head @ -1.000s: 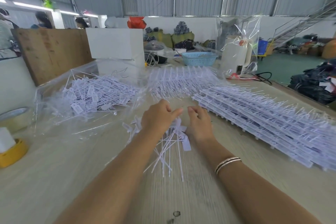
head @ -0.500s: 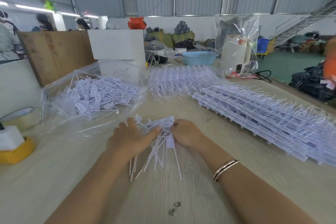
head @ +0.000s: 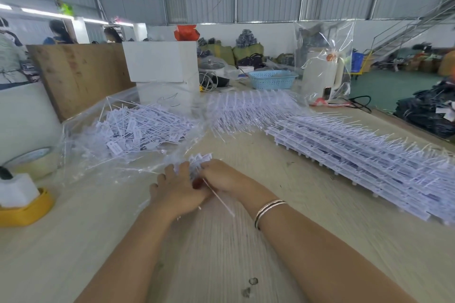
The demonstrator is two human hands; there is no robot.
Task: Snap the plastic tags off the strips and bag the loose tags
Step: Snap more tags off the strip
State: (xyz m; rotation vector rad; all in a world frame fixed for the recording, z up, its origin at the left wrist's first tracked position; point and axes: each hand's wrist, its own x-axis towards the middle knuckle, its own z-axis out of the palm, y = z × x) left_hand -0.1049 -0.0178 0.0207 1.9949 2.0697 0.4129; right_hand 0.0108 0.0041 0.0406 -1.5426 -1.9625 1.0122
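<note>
A bunch of loose white tags (head: 200, 160) is squeezed together between my two hands on the wooden table (head: 283, 184). My left hand (head: 178, 189) wraps the bunch from the left, and my right hand (head: 221, 176) grips it from the right; one thin tail sticks out toward me. To the left lies a clear plastic bag (head: 81, 155) with a heap of loose tags (head: 140, 128) inside. Stacked white tag strips (head: 364, 157) lie along the right side, with more strips (head: 248, 108) under plastic behind.
A tape roll (head: 32, 158) and a yellow holder (head: 27, 206) sit at the left edge. Behind stand a wooden board (head: 78, 74), a white box (head: 160, 61), a blue basket (head: 272, 79) and a white appliance in a clear bag (head: 322, 74). People work at the far left.
My hands have pulled the scattered tags toward me and closed them into a tight bunch, moving slightly left toward the bag's edge. The tails that fanned out are now mostly gathered.
</note>
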